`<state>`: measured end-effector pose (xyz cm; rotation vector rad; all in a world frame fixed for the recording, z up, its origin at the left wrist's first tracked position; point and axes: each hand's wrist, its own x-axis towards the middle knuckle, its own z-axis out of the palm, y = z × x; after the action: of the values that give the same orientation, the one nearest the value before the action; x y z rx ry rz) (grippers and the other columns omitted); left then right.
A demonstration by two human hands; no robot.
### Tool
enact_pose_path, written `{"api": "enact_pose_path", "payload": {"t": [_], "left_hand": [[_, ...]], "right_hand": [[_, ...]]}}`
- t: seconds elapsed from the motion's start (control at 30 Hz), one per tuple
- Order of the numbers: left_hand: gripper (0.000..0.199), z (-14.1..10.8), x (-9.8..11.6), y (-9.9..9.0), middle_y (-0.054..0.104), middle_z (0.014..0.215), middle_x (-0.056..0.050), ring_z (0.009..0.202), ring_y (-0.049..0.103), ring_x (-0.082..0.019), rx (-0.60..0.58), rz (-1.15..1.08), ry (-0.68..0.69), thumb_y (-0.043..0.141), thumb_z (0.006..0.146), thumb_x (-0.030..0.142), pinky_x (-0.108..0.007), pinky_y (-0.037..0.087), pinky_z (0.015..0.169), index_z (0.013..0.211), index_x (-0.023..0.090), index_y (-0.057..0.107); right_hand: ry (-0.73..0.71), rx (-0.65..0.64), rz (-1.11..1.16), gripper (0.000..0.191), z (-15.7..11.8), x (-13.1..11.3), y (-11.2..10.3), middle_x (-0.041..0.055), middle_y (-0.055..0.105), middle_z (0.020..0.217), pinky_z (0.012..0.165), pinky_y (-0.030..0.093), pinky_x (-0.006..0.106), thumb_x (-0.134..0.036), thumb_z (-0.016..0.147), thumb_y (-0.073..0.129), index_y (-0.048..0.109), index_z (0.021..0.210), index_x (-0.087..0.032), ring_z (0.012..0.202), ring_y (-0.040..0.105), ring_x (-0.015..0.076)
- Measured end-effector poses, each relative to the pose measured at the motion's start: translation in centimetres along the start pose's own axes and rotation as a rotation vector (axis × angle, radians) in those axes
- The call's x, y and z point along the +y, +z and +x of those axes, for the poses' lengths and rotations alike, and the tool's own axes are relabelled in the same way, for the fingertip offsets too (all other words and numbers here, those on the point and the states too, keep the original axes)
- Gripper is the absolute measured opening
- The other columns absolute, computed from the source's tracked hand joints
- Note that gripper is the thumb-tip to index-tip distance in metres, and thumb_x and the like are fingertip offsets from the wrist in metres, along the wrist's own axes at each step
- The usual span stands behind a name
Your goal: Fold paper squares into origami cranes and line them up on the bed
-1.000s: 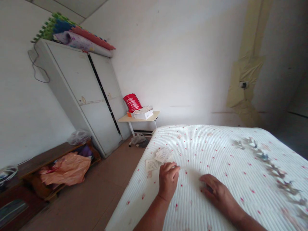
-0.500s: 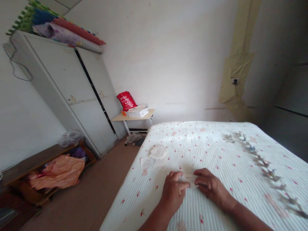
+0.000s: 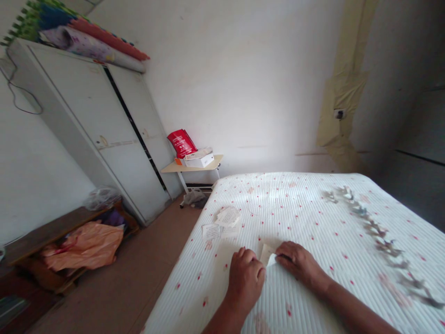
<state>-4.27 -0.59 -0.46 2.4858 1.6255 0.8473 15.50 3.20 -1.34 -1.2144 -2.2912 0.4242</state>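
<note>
A small piece of paper [image 3: 266, 254] lies between my hands near the front of the bed, one corner of it folded up. My right hand [image 3: 299, 263] is closed on its right part, fingertips at the raised corner. My left hand [image 3: 246, 277] rests at the paper's left edge with its fingers curled together; its fingertips are partly hidden. Farther off to the left, several printed paper pieces [image 3: 227, 217] overlap on the quilt. A row of small folded figures [image 3: 380, 234] runs along the right side of the bed, blurred in outline.
The bed [image 3: 295, 199] has a white dotted quilt. Beyond its far left corner stands a small table [image 3: 170, 168] with a red bag [image 3: 182, 143] and a white box [image 3: 203, 160]. A grey cabinet [image 3: 86, 111] and a low wooden shelf [image 3: 52, 227] are at the left.
The paper between my hands has turned, and a corner now stands folded up. My left fingers have curled in and drawn slightly left. The view has shifted slightly.
</note>
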Motion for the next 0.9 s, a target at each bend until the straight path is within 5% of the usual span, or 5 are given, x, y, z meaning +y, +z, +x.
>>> {"api": "enact_pose_path", "payload": {"t": [0.5,0.9], "left_hand": [[0.014,-0.5,-0.6,1.1,0.059,0.077,-0.002,0.082,0.05,-0.017,-0.02,0.01,-0.095,0.055,0.072,0.01,-0.031,0.039,0.076,0.07,0.02,0.064],[0.011,-1.5,1.0,0.6,0.061,0.087,-0.005,0.086,0.051,-0.021,-0.072,0.174,-0.137,0.056,0.076,0.017,-0.036,0.039,0.077,0.083,0.02,0.064]], "right_hand": [[0.026,0.038,-0.422,0.023,1.8,-0.6,1.5,0.0032,0.061,0.075,0.062,0.031,0.026,-0.021,0.09,0.037,0.054,0.074,-0.017,0.068,0.056,0.0149],[0.083,-0.063,-0.475,0.019,2.7,-1.8,0.8,0.0052,0.066,0.083,0.066,0.03,0.029,-0.02,0.089,0.04,0.057,0.08,-0.017,0.079,0.06,0.019]]}}
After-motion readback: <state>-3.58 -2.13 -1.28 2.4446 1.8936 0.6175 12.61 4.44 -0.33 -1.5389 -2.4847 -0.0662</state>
